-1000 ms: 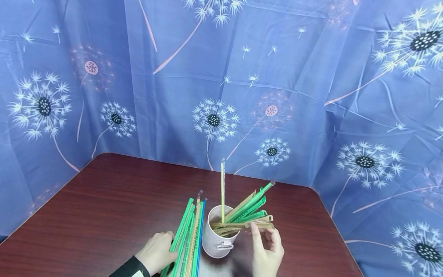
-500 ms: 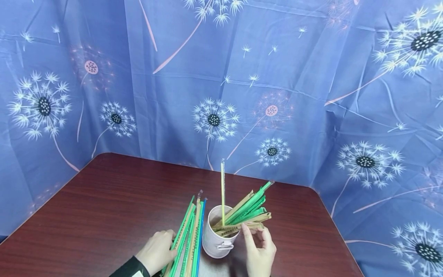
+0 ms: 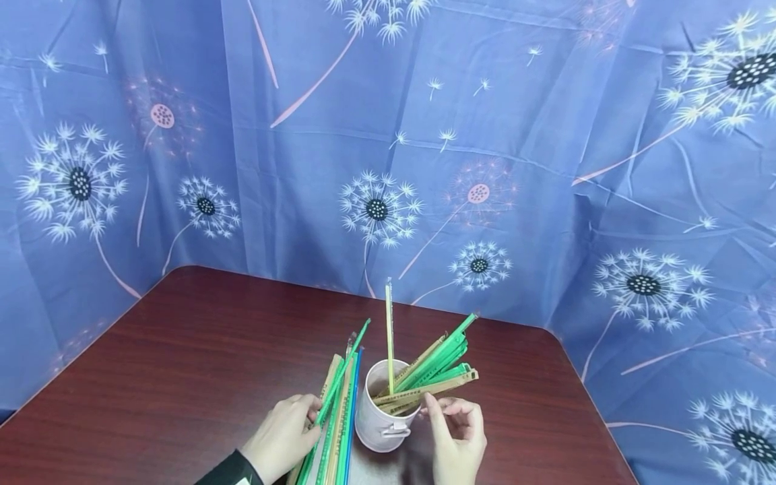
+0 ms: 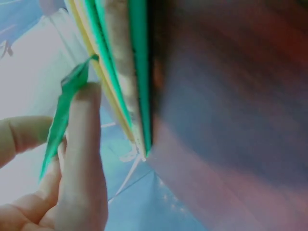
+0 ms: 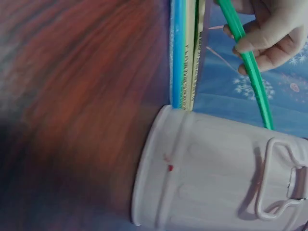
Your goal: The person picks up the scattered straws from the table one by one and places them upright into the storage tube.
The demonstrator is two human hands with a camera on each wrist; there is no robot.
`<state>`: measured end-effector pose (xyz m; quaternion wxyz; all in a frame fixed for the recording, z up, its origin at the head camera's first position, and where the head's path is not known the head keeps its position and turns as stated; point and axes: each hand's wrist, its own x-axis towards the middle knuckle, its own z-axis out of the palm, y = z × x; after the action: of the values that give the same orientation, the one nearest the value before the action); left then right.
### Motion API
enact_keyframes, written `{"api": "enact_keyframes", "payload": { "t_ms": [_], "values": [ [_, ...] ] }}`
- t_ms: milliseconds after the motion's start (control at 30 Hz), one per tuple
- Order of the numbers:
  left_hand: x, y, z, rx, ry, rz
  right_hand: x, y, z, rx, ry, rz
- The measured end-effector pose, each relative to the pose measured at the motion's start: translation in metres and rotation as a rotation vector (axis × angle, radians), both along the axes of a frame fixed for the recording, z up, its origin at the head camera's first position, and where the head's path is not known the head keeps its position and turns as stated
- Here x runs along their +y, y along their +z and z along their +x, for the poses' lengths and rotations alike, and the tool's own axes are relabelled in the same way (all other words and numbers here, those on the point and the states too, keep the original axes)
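Observation:
A white cup (image 3: 377,426) with a handle stands near the table's front edge and holds several green and tan wrapped straws (image 3: 438,364). One yellow straw (image 3: 389,330) stands upright in it. My right hand (image 3: 456,434) is just right of the cup, its thumb tip touching a tan straw (image 3: 445,386) that leans on the rim, the fingers loosely curled below it. My left hand (image 3: 283,439) pinches a green straw (image 3: 347,364), lifted at a slant off the bundle of straws (image 3: 341,431) lying left of the cup. The left wrist view shows the fingers (image 4: 79,159) pinching the green straw (image 4: 65,113).
The dark red table (image 3: 182,350) has rounded far corners. A blue cloth with dandelion prints (image 3: 485,135) hangs close behind and on both sides. In the right wrist view the cup (image 5: 216,178) lies beside the bundle (image 5: 185,48), with the left hand (image 5: 272,29) beyond.
The right hand pushed the tan straw into the cup and eased its hold. The left hand picked one green straw up off the bundle, its tip now raised.

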<state>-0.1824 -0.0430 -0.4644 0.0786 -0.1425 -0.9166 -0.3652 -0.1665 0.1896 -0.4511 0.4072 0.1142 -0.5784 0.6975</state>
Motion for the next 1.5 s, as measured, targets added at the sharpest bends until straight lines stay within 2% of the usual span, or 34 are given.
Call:
{"api": "enact_keyframes", "payload": {
  "t_ms": [200,400,667,900,1100,1367,1500],
  "values": [
    [0.004,0.008,0.003,0.056,-0.050,0.060,-0.003,0.005,0.002,0.040,0.064,0.004],
    [0.009,0.015,0.006,0.119,-0.093,0.099,-0.005,0.009,0.005,0.068,0.107,0.095],
    [0.014,0.018,0.011,0.274,-0.129,0.076,-0.007,0.013,0.010,0.104,0.150,0.244],
    [0.015,0.018,0.012,0.311,-0.204,0.051,-0.008,0.016,0.010,0.192,0.250,0.282],
    [0.016,0.018,0.014,0.351,-0.206,0.005,-0.008,0.017,0.010,0.226,0.237,0.307],
    [0.017,0.020,0.014,0.310,-0.224,0.003,-0.009,0.019,0.011,0.260,0.088,0.344],
    [0.017,0.020,0.014,0.286,-0.222,-0.001,-0.009,0.020,0.012,0.270,0.099,0.331]
  ]
}}
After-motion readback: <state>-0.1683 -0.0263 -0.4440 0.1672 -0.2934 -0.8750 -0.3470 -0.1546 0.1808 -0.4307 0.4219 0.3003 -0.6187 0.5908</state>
